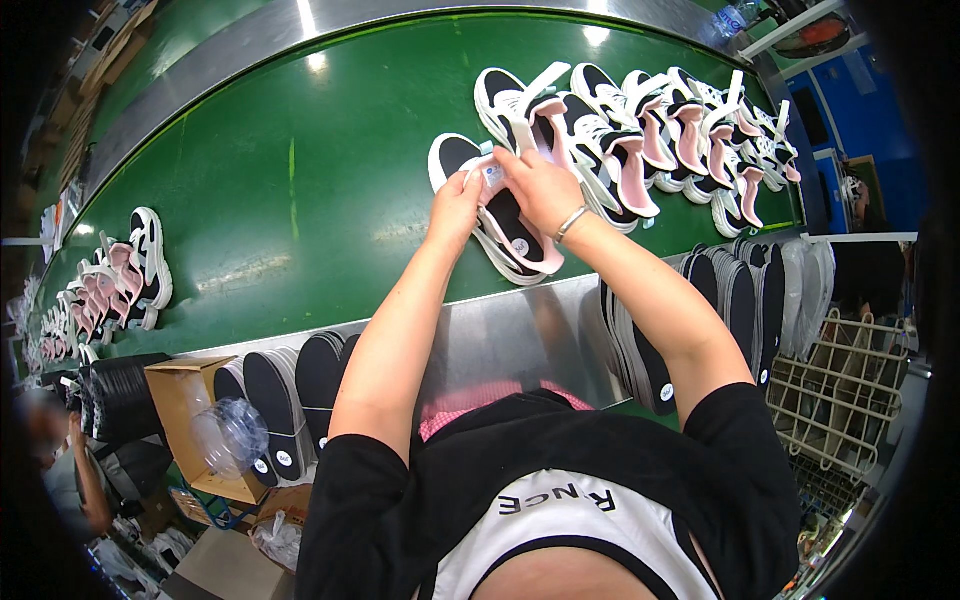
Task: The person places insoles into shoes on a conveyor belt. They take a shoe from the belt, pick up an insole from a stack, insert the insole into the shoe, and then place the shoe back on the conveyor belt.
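Observation:
A black and white sneaker (440, 160) with a pink lining lies on the green belt in front of me, its toe pointing away. My left hand (455, 208) is closed on the left side of the shoe's tongue. Against the tongue's other side, my right hand (545, 190) has its fingers bent and gripping; a silver bracelet circles that wrist. Between the hands the pink inner face of the tongue shows a small printed mark. A dark insole (508, 222) with a round white sticker sits inside the shoe. My fingertips are partly hidden.
Similar sneakers (630, 160) crowd the belt at right, close to my right hand. Another row of sneakers (150, 255) stands far left. Stacked insoles (735, 290) line the near edge on both sides, with a cardboard box (180, 400) at left. A person (75, 460) is at lower left.

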`<action>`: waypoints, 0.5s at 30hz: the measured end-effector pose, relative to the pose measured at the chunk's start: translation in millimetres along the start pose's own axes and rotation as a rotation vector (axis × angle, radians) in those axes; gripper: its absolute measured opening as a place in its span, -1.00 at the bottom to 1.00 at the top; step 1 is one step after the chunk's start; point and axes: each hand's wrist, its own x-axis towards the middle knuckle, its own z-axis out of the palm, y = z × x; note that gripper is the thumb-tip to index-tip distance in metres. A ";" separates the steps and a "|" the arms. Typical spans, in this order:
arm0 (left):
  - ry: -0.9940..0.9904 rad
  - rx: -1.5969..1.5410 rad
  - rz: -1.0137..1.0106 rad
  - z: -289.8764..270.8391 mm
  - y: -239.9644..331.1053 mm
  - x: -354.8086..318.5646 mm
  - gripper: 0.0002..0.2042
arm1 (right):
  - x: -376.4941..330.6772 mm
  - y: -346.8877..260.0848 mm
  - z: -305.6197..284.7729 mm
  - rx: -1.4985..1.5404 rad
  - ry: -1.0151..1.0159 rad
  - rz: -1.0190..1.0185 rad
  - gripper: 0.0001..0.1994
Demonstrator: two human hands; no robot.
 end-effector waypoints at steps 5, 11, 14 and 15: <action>-0.006 0.052 -0.077 -12.2 -8.6 13.5 -0.58 | 16.1 3.9 21.1 -0.095 0.079 -0.155 -0.77; -0.033 0.221 0.042 -3.2 27.7 4.3 -0.59 | 13.9 14.7 17.3 -0.051 0.037 -0.141 -0.82; 0.006 0.241 -0.035 -10.0 17.7 6.6 -0.58 | 23.7 4.4 12.0 0.050 -0.041 -0.075 -0.89; 0.062 0.261 0.015 -11.8 9.6 10.1 -0.59 | 22.6 4.8 11.9 0.082 -0.058 -0.076 -0.90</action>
